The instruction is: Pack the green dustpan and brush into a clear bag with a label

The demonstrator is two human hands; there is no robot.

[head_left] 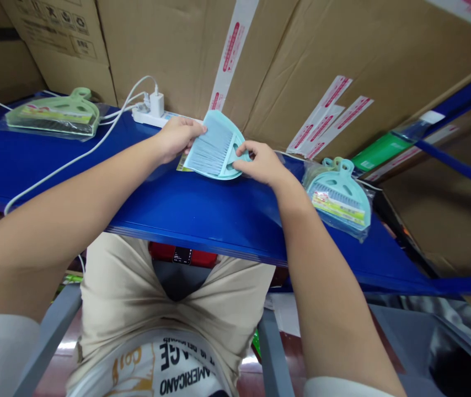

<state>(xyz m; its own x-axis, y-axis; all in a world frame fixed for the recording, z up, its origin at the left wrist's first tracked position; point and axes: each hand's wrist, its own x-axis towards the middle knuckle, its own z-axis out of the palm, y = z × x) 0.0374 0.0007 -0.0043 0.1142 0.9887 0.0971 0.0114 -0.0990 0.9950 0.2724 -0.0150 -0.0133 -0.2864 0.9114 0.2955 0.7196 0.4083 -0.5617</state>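
Observation:
A light blue dustpan (218, 119) is tilted just above the blue shelf, with a small matching hand brush (212, 155) lying in it, bristles toward the left. My left hand (180, 138) pinches the dustpan's left edge between thumb and fingers. At the brush's slotted handle, my right hand (259, 161) has its thumb and index finger closed on the grip, the other fingers curled. A yellowish label (183, 163) shows partly beneath the dustpan.
On the blue shelf (202, 212), a bagged green dustpan set (59, 114) lies at left and bagged blue sets (338, 193) at right. A white power strip (149, 117) with cables stands behind my left hand. Cardboard boxes (169, 49) wall the back; a green package (382, 151) is at right.

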